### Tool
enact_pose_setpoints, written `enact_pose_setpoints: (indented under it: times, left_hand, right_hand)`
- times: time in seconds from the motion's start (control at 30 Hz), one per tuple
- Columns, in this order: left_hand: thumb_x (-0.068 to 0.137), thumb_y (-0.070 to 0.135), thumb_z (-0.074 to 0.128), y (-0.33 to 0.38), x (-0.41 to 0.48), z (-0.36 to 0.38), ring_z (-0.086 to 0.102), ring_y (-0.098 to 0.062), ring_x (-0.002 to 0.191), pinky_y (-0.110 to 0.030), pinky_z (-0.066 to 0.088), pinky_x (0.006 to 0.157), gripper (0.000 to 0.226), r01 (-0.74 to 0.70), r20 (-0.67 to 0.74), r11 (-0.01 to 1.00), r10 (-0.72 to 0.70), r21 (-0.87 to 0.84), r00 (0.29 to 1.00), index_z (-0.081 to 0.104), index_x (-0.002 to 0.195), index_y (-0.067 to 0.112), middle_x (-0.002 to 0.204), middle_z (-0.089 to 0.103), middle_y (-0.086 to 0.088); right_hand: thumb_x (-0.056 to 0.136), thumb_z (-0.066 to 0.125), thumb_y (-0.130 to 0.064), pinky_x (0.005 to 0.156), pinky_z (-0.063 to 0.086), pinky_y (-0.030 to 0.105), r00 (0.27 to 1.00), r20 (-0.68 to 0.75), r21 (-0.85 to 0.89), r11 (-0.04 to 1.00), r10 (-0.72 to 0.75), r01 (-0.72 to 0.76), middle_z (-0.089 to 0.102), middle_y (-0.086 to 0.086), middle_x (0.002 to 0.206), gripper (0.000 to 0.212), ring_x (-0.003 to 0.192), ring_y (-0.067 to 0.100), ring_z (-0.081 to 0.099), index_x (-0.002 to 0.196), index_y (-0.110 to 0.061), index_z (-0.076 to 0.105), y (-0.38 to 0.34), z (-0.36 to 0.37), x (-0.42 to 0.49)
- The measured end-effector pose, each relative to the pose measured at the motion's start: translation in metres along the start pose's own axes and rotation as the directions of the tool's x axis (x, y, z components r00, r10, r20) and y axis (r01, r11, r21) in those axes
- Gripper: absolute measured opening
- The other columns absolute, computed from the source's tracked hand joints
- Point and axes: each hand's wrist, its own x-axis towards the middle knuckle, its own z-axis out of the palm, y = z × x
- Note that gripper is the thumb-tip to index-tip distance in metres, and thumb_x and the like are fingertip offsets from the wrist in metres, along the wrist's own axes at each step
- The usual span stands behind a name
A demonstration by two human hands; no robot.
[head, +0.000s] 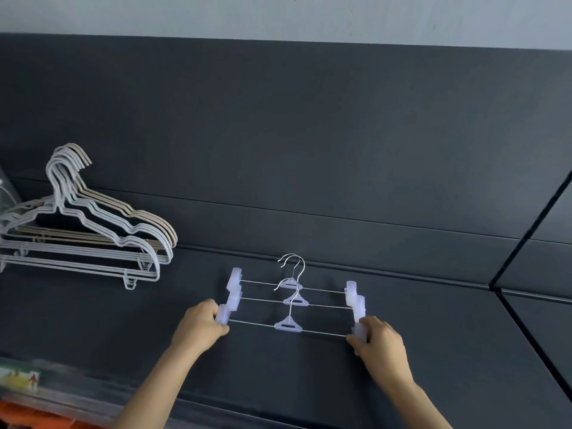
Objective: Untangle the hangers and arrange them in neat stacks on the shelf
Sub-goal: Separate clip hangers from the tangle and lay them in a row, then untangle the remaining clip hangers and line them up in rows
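Three clear-plastic clip hangers [292,301] with thin metal rods and silver hooks lie overlapping on the dark shelf [309,382], hooks pointing to the back wall. My left hand [201,325] pinches the left clip of the nearest clip hanger [288,326]. Its right clip is gripped by my right hand [379,343]. To the far left, a stack of white and beige wire hangers [93,236] lies on the shelf, fanned slightly, hooks up.
A dark panelled back wall [309,150] rises behind the shelf. A corner seam [498,286] splits off another shelf section at right. At the lower left edge sit a blurred clear container [46,385] and something orange [37,419].
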Motion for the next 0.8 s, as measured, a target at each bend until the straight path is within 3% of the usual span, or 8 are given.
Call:
enact_pose_setpoints:
  times: [0.17,0.3,0.4,0.5,0.63,0.8]
  left_hand:
    - [0.071,0.014,0.065,0.003,0.003,0.001,0.055,-0.024,0.074,-0.029,0.036,0.06,0.02,0.039,0.001,0.999,-0.039,-0.018,0.999,0.048,0.08,0.007,0.084,0.06,-0.006]
    - [0.071,0.025,0.07,0.007,-0.003,-0.002,0.058,-0.027,0.092,-0.03,0.041,0.065,0.04,0.052,0.031,0.997,-0.054,0.05,0.998,0.049,0.1,0.008,0.097,0.057,-0.007]
    - [0.074,0.038,0.069,0.023,-0.015,-0.007,0.049,-0.027,0.11,-0.032,0.041,0.071,0.06,0.017,-0.097,0.968,0.008,0.251,0.995,0.043,0.121,0.012,0.114,0.051,-0.009]
    - [0.079,0.038,0.064,0.05,-0.029,-0.003,0.046,-0.027,0.112,-0.035,0.044,0.075,0.055,-0.111,-0.203,0.965,0.161,0.238,0.966,0.045,0.124,0.014,0.115,0.052,-0.008]
    - [0.084,0.035,0.059,0.096,-0.05,0.027,0.042,-0.019,0.119,-0.031,0.042,0.088,0.046,-0.307,-0.109,0.944,0.319,0.118,0.941,0.046,0.124,0.018,0.122,0.051,-0.002]
    - [0.086,0.034,0.055,0.16,-0.081,0.084,0.04,-0.017,0.122,-0.033,0.041,0.094,0.041,-0.476,0.08,0.874,0.47,0.096,0.879,0.046,0.124,0.02,0.127,0.048,0.001]
  right_hand:
    - [0.081,0.064,-0.026,0.068,0.043,0.03,1.0,0.01,0.003,1.0,0.007,-0.007,0.061,0.007,0.095,0.031,0.087,0.023,0.056,0.108,-0.01,0.057,-0.004,0.001,0.002]
    - [0.081,0.064,-0.026,0.069,0.042,0.027,1.0,0.015,0.008,1.0,-0.005,0.005,0.057,0.001,0.091,0.034,0.085,0.018,0.051,0.11,-0.01,0.055,-0.001,0.0,-0.001]
    - [0.081,0.065,-0.025,0.071,0.036,0.023,1.0,-0.005,0.063,0.998,-0.007,0.007,0.056,-0.002,0.093,0.04,0.087,0.015,0.05,0.117,-0.013,0.052,0.006,-0.006,-0.003]
    - [0.083,0.063,-0.029,0.075,0.037,0.022,1.0,-0.026,0.055,0.998,-0.016,0.017,0.053,-0.003,0.098,0.044,0.093,0.017,0.053,0.122,-0.014,0.05,0.018,-0.018,-0.009]
    - [0.087,0.059,-0.024,0.077,0.038,0.021,0.997,-0.069,0.028,0.999,-0.023,0.025,0.051,-0.003,0.098,0.037,0.095,0.015,0.054,0.121,-0.012,0.053,0.046,-0.045,-0.018]
    - [0.089,0.056,-0.024,0.084,0.041,0.022,0.987,-0.159,-0.06,0.998,-0.018,0.008,0.056,-0.002,0.111,0.037,0.108,0.017,0.054,0.123,-0.012,0.053,0.098,-0.098,-0.034]
